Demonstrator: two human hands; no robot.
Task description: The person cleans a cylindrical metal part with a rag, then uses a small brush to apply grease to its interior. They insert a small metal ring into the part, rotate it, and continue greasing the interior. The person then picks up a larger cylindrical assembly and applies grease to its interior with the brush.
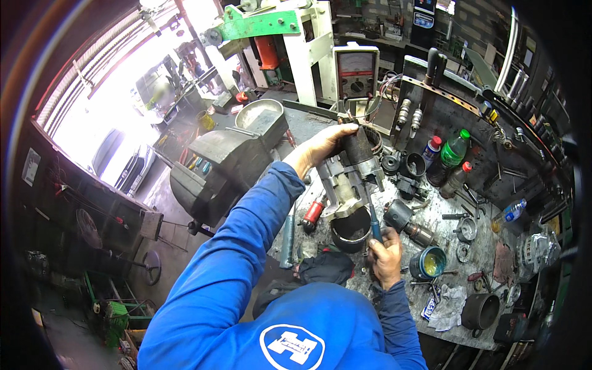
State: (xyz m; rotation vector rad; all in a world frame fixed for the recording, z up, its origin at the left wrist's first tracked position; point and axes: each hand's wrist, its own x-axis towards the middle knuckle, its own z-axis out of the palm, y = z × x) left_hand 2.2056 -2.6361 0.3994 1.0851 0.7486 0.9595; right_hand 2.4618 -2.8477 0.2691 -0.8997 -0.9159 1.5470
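My left hand [320, 148] grips the dark top end of a grey starter motor [345, 182] and holds it tilted above the workbench [453, 330]. My right hand [385, 256] holds a blue-handled screwdriver [372, 216], with its shaft pointing up into the side of the motor body. Directly under the motor stands a black cylindrical housing [350, 231]. Both of my sleeves are blue.
A large dark bench vise [222, 166] stands to the left, with a metal bowl [262, 117] behind it. An analogue meter [356, 71] sits at the back. Bottles [453, 148], a blue tin [428, 262], a rag [447, 305], motor parts and tools crowd the bench on the right.
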